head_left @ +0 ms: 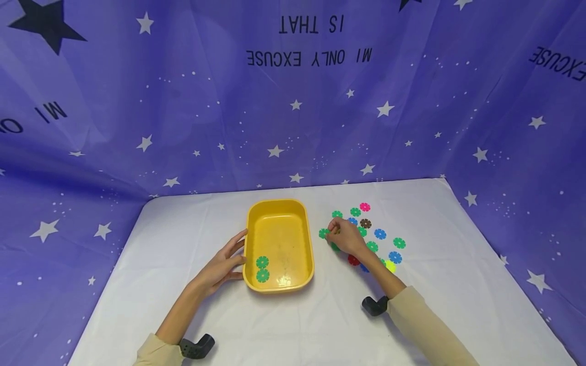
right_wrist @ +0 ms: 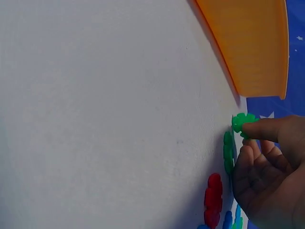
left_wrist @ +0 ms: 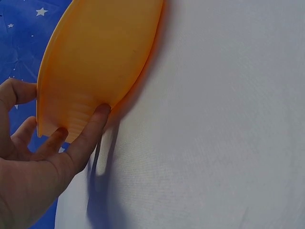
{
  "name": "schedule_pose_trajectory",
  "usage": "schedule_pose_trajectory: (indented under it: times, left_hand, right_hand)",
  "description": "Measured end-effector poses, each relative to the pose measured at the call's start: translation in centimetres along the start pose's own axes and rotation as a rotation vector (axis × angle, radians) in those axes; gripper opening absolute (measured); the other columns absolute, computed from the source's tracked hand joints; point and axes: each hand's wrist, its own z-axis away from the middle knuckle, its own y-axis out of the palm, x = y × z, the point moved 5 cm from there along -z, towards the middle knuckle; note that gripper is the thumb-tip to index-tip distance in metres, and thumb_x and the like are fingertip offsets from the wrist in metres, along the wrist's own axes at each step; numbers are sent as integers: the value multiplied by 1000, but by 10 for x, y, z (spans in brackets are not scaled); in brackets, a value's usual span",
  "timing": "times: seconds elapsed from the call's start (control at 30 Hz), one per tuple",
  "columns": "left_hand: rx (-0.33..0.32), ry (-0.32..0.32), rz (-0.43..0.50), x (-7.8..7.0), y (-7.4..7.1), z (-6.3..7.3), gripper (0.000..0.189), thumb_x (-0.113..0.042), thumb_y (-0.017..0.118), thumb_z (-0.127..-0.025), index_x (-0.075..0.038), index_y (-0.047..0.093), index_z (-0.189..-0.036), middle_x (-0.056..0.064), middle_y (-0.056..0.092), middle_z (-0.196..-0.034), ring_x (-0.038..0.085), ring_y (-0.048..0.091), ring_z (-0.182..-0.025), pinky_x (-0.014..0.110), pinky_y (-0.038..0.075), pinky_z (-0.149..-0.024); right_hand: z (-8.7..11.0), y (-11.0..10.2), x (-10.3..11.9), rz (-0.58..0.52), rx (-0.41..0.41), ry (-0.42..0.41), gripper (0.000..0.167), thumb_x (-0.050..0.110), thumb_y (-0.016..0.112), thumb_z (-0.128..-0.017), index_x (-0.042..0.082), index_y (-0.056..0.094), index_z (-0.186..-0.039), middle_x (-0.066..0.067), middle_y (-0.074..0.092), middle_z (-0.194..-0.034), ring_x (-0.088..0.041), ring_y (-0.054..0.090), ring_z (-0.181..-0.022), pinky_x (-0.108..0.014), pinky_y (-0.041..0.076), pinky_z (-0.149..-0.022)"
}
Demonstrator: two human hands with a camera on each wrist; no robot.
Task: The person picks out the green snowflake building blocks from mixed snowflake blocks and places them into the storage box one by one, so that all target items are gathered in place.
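Note:
My left hand (head_left: 218, 268) is spread along the left outer side of a yellow plastic tray (head_left: 302, 244), its fingertips touching the wall and rim. Two green notched discs (head_left: 262, 262) lie in the tray's near left corner. To the right of the tray, my right hand (head_left: 345, 238) pinches a green snowflake-shaped disc (right_wrist: 243, 119) between thumb and fingers. That disc stands at the left edge of a scattered group of similar discs. Below the right hand in its wrist view are another green disc (right_wrist: 228, 152) and a red disc (right_wrist: 213, 200).
Around the right hand are several blue (head_left: 380, 234), green (head_left: 399, 243), brown (head_left: 365, 223), pink (head_left: 364, 207) and yellow discs (head_left: 390, 266), some partly hidden by the arm. A white cloth (head_left: 329, 325) covers the table. Purple star-patterned curtains (head_left: 256, 127) hang behind and at both sides.

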Motion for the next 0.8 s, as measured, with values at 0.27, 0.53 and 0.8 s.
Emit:
schedule_pose_trajectory:
  times: [0.27,0.53,0.8]
  left_hand:
    - [-11,-13,-1,1,-1,-2,80,-2,54,-95,-27,17,-161,13,11,-165,43,41,-134,50,54,-90]
    - [-15,-11,-6,1,-1,-1,80,-3,54,-94,-27,18,-161,14,10,-165,44,41,-134,52,53,-91]
    - [-13,-6,3,0,-1,0,80,-2,54,-94,-28,19,-161,14,8,-165,46,38,-136,52,53,-91]
  right_hand:
    - [3,-8,17,-123,-103,-69,13,9,69,-91,6,65,-103,-4,61,-79,-18,54,-65,-24,46,-53]
    - [8,-8,59,-394,-74,-29,15,5,68,-91,3,65,-106,-11,62,-90,-30,69,-82,-37,60,-73]
    - [18,21,101,-437,87,-95,16,-2,69,-89,-1,65,-105,-10,68,-91,-41,68,-86,-46,59,-75]
